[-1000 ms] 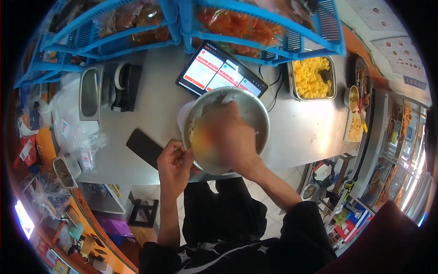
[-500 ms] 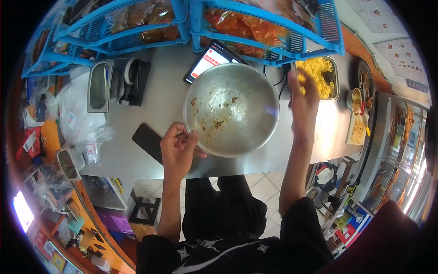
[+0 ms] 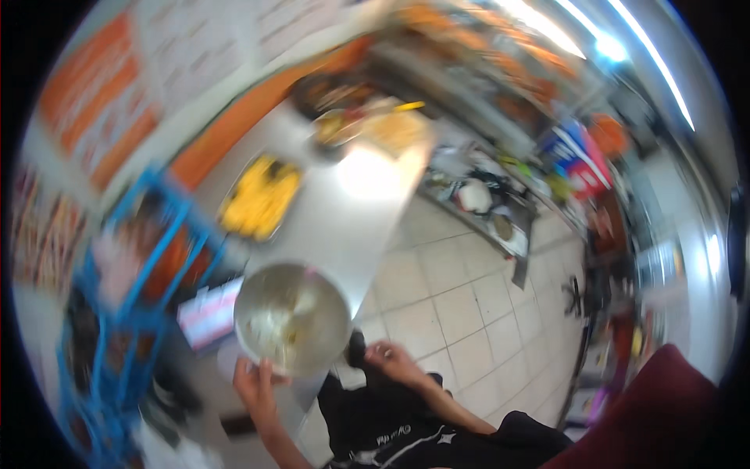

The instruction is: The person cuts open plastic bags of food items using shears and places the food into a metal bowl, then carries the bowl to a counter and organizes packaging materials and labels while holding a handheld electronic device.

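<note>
A steel mixing bowl [image 3: 308, 336] with brownish food residue inside is tilted toward me over the table. My left hand [image 3: 256, 383] grips its near rim, thumb on the inner side. Off to the bowl's right, past the table's edge, my right hand [image 3: 394, 361] is raised with its fingers curled. Motion smears those fingertips, so what they hold, if anything, is unclear. A dark rounded shape [image 3: 356, 349] shows just beside them; I cannot tell whether they touch it. Behind the bowl, a metal tray of yellow food [image 3: 258, 199] stands on the steel table [image 3: 328, 223].
A tablet with a lit screen [image 3: 209, 314] lies left of the bowl, beside blue racks [image 3: 148, 270] of bagged food. A small bowl [image 3: 336, 127] and a cutting board [image 3: 393, 131] stand at the far end. Tiled floor [image 3: 445, 305] and a low shelf [image 3: 488, 211] are at right.
My view has swung to the right and is blurred. My right hand has moved away from beside the yellow food to the table's near side. My left hand still grips the bowl.
</note>
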### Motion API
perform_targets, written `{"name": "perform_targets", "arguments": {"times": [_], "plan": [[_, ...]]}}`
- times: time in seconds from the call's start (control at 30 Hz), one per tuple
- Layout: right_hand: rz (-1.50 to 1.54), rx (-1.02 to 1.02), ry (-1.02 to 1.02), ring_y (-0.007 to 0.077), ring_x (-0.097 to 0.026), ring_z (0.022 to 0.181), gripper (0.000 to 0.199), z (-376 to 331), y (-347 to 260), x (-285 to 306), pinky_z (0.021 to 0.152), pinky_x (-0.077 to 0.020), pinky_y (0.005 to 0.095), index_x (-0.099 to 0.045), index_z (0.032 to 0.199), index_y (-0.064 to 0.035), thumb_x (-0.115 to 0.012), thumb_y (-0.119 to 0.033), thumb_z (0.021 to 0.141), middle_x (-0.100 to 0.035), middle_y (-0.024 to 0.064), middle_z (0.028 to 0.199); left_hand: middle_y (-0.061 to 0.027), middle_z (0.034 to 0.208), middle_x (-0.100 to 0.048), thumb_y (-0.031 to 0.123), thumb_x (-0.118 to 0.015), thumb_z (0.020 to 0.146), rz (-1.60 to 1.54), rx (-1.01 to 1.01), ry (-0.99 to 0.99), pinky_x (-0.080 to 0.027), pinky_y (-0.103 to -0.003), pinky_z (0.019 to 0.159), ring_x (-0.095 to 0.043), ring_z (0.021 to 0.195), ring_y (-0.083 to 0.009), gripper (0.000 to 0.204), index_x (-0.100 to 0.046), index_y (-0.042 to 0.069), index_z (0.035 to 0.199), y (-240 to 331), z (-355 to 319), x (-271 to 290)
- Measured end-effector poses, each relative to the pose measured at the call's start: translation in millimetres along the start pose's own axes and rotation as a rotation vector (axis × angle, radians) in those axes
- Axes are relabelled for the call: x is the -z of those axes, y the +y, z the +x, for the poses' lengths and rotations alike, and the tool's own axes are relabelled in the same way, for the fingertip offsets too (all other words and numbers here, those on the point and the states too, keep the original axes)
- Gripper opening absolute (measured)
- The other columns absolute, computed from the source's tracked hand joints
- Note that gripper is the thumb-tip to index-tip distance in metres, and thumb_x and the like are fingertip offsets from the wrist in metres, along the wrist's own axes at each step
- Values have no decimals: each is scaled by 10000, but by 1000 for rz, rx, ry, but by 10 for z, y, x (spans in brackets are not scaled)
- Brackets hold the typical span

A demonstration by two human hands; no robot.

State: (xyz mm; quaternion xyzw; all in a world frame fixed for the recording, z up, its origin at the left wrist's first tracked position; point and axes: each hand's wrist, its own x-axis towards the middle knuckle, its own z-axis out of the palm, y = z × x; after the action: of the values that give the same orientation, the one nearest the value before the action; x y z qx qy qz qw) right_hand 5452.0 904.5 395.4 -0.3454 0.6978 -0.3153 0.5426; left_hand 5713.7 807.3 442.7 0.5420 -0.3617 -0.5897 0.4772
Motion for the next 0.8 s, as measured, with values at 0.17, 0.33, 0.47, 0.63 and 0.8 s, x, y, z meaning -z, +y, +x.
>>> {"name": "perform_targets", "arguments": {"times": [0.17,0.33,0.47,0.63,0.8], "plan": [[49,165,-18,177,-569,853,408,-332,566,824,781,-464,326,-610,1095,-58,-592,-414,896,-635,96,916,-170,838,-643,48,-568,883,-1,-22,-421,-566,-294,450,-647,571,-198,177,-422,18,978,-420,-48,-1235],[61,198,276,220,-591,844,461,-766,1235,1858,776,-471,346,-613,1099,-61,-603,-458,865,-644,126,923,-142,813,-621,58,-599,877,36,60,-725,-575,-313,459,-639,564,-203,192,-434,17,965,-739,-553,-2807],[93,11,530,184,-593,746,383,-1333,1833,2904,709,-473,314,-638,1064,-70,-640,-386,848,-646,83,798,-136,810,-618,60,-611,872,155,191,-892,-582,-324,478,-630,551,-199,181,-447,20,936,-1143,-1064,-4068],[312,121,843,142,-584,733,298,-1581,2780,4228,682,-473,293,-652,1003,-46,-639,-304,854,-640,64,774,-127,803,-606,44,-606,868,193,366,-1020,-594,-359,537,-619,552,-195,161,-448,38,898,-1589,-1782,-5404],[559,-115,1028,122,-594,739,225,-1236,4214,5193,665,-482,289,-666,922,-38,-657,-251,850,-642,50,768,-125,823,-597,37,-606,866,309,440,-1077,-597,-361,549,-624,553,-205,161,-447,45,893,-2150,-2063,-6486]]}}
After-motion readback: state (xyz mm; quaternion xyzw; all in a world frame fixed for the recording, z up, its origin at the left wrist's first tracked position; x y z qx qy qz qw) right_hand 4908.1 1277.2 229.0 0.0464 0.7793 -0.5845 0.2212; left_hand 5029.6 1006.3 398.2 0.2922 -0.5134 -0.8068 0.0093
